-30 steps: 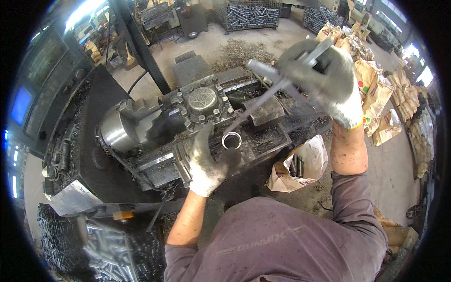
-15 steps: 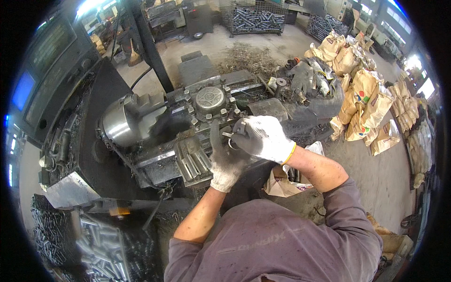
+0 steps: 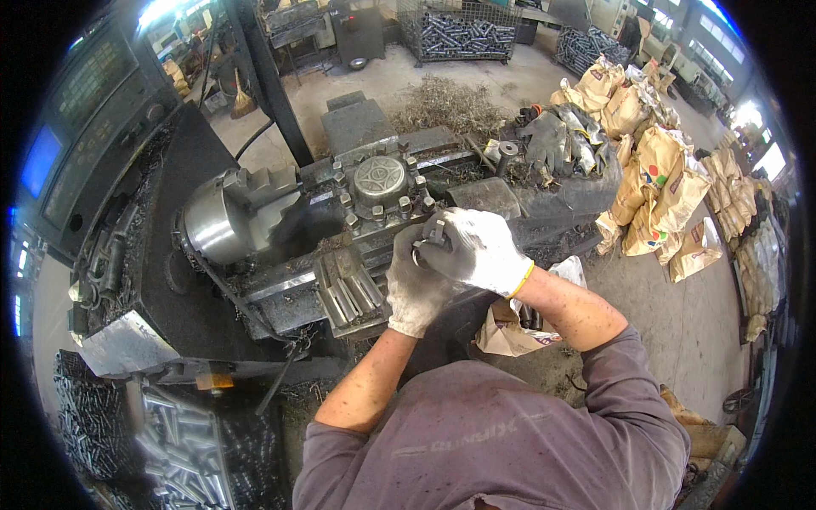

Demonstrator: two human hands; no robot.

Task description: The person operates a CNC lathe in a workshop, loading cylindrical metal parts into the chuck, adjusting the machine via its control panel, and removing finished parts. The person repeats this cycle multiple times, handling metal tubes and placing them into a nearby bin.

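Observation:
My left hand (image 3: pixel 415 287), in a dirty white glove, is cupped around a short dark metal tube (image 3: pixel 427 240) at the front of the lathe carriage. My right hand (image 3: pixel 476 249), also in a white glove, closes over the same tube from the right, and its fingers hide most of the piece. Both hands sit just below the round tool post (image 3: pixel 380 182) with its ring of bolts. To the left the steel chuck (image 3: pixel 219 223) shows bare jaws. A rack of grey metal rods (image 3: pixel 348 289) lies directly left of my left hand.
The lathe control panel (image 3: pixel 76 110) stands at far left. A crate of metal rods (image 3: pixel 174 450) sits lower left. An open paper bag (image 3: pixel 527 323) holding parts lies on the floor under my right forearm. Stacked paper sacks (image 3: pixel 654 170) are at right, worn gloves (image 3: pixel 557 140) on the machine's right end, swarf (image 3: pixel 450 98) behind.
My right hand, raised high at the right with a long tool a second ago, has come down and closed on the tube beside my left hand. The long tool is no longer in view.

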